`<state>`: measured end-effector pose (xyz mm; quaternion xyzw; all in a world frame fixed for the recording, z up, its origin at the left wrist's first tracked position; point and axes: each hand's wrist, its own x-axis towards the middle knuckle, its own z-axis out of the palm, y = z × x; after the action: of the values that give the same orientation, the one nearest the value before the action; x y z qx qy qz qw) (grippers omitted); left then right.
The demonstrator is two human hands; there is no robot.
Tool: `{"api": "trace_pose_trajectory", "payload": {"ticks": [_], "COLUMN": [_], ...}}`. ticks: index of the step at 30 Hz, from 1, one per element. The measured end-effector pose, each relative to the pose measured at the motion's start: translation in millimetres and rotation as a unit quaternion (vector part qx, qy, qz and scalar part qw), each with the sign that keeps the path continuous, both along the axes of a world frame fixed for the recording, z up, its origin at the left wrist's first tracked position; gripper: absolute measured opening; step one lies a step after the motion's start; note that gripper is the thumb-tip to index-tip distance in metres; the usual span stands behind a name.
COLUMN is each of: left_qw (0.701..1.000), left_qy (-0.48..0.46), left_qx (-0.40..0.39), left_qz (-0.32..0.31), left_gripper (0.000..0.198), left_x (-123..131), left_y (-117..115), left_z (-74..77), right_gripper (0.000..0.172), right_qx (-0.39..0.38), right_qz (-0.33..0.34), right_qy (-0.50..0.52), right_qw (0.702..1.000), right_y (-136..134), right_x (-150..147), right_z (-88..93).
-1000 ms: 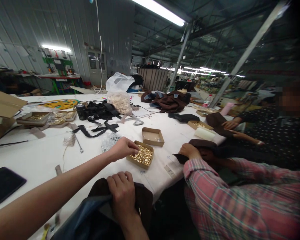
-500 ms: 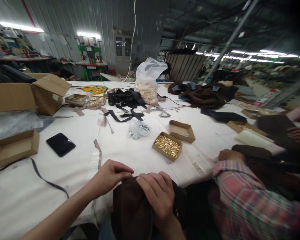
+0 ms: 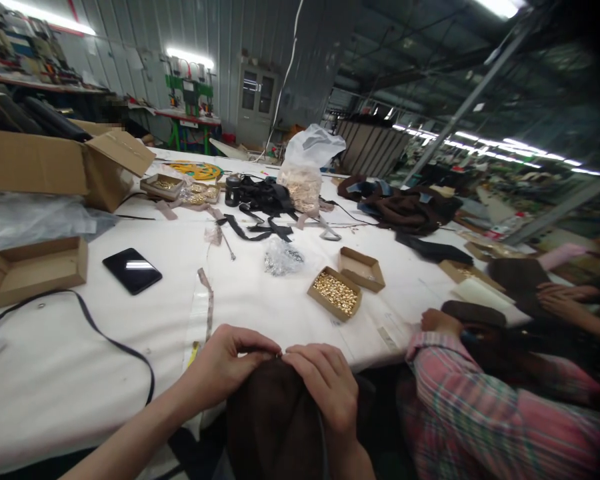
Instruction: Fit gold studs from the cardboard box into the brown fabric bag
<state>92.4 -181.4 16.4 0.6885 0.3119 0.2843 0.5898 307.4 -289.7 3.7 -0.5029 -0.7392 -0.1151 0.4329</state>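
A dark brown cloth garment (image 3: 275,420) lies bunched over my lap at the table's front edge. With thumb and forefinger pressed together, my left hand (image 3: 227,363) pinches at its top edge; a tiny bit shows at the fingertips, too small to name. My right hand (image 3: 330,383) grips the same garment from the right, its fingers bent over the upper edge and its fingertips close to the left ones. Beyond my hands stands a cardboard box of small gold metal studs (image 3: 336,293), with a second shallow cardboard box (image 3: 363,267) touching it behind.
On the white-covered table (image 3: 260,300) are a bag of silver pieces (image 3: 283,259), black straps (image 3: 255,230), a dark tablet (image 3: 133,270) and an open tray (image 3: 35,270). A co-worker's plaid sleeve (image 3: 480,380) is close on my right. A large carton (image 3: 35,160) stands left.
My right fingertips have come up beside the left ones at the garment's top edge. The view has tilted and turned slightly. The co-worker's arm has shifted a little.
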Motion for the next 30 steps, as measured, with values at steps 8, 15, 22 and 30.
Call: {"api": "trace_pose_trajectory", "payload": {"ticks": [8, 15, 22, 30], "left_qw": [1.000, 0.999, 0.998, 0.994], "left_qy": [-0.019, -0.034, -0.066, -0.079], "left_qx": [-0.013, -0.027, -0.016, 0.075], "left_qz": [-0.003, -0.003, 0.001, -0.008], "left_gripper": [0.025, 0.026, 0.036, 0.049], "left_x": [-13.6, -24.8, -40.8, -42.4], "left_y": [-3.0, -3.3, -11.2, -18.0], "left_z": [-1.6, 3.9, 4.9, 14.7], "right_gripper": [0.023, 0.023, 0.022, 0.037], "right_qx": [0.002, 0.011, -0.049, -0.133], "right_qz": [0.007, 0.006, 0.006, 0.061], "right_qy": [-0.010, -0.017, 0.006, -0.008], "right_qw": [1.000, 1.000, 0.999, 0.989], "right_y": [3.9, 8.3, 11.2, 16.5], "right_x": [-7.8, -15.2, -20.3, -6.2], "right_z": [8.5, 13.8, 24.6, 28.2]}}
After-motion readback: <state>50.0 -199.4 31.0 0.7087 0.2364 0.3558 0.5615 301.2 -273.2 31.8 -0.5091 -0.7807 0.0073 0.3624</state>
